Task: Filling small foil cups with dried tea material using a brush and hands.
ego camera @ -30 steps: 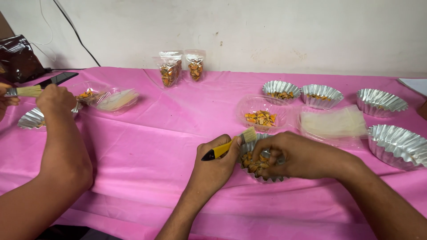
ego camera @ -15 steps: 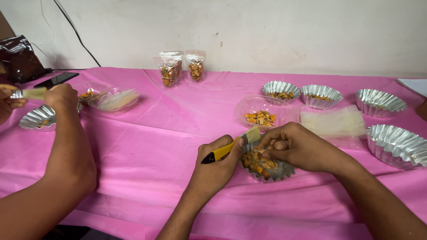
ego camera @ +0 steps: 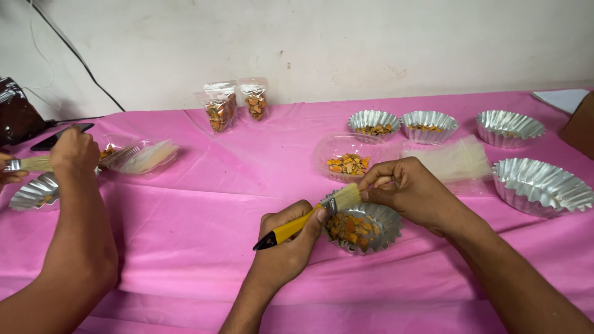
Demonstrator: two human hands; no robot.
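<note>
Left hand (ego camera: pixel 286 238): closed around yellow-handled brush (ego camera: pixel 307 218), bristles raised over the foil cup.
Right hand (ego camera: pixel 409 190): fingers pinched at the brush's bristle tip, just above the cup.
Foil cup (ego camera: pixel 364 229): on pink tablecloth (ego camera: pixel 204 204), between both hands, filled with orange pieces.
Behind: clear dish (ego camera: pixel 346 150) of orange pieces, empty foil cups (ego camera: pixel 539 185), two small bags (ego camera: pixel 236 104).
Far left: co-worker's hand (ego camera: pixel 75 150) near another foil cup (ego camera: pixel 34 190).
</note>
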